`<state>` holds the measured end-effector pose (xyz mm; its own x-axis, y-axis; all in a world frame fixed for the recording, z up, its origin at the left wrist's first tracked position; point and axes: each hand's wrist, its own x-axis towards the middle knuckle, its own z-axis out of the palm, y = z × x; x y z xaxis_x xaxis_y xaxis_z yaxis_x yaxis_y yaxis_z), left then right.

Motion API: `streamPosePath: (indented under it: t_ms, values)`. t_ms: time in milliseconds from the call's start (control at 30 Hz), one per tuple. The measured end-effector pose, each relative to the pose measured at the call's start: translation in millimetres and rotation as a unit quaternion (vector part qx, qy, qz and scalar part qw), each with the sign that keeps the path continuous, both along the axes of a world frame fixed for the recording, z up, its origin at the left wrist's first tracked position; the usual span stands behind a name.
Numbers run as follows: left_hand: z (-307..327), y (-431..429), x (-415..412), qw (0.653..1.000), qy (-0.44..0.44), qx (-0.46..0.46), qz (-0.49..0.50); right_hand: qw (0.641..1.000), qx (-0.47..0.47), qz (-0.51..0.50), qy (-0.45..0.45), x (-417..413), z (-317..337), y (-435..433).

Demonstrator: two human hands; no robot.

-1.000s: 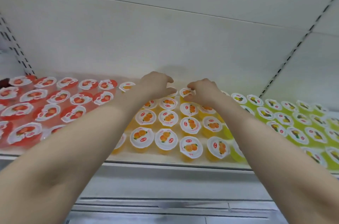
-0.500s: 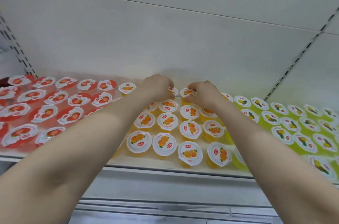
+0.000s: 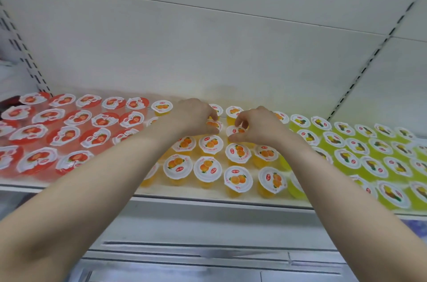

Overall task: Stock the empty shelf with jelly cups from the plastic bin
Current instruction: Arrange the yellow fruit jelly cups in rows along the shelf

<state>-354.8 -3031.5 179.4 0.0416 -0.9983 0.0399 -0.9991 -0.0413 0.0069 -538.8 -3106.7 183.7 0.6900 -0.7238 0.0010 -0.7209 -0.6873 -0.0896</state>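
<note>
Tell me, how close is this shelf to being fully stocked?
Nearly full: red cups, orange cups and green cups cover the shelf. In hand: the left hand and right hand each pinch an orange cup at the back. Left: perhaps small gaps there; the bin is out of view.

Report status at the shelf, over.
Left hand grips an orange jelly cup, right hand pinches the neighbouring orange cup, both mid-shelf. Red cups left, green cups right. Nothing blocking.
</note>
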Motion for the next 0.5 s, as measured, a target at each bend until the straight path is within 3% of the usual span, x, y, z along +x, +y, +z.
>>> streamPosePath:
  t_ms: [300, 500]
  values:
    - [-3, 2, -8, 0.999, -0.015, -0.010, 0.042, 0.999, -0.006, -0.033, -0.039, 2, -9, 2]
    - [0, 18, -12, 0.998, -0.003, -0.038, 0.051, 0.995, -0.031, 0.009, -0.095, -13, -3, 12]
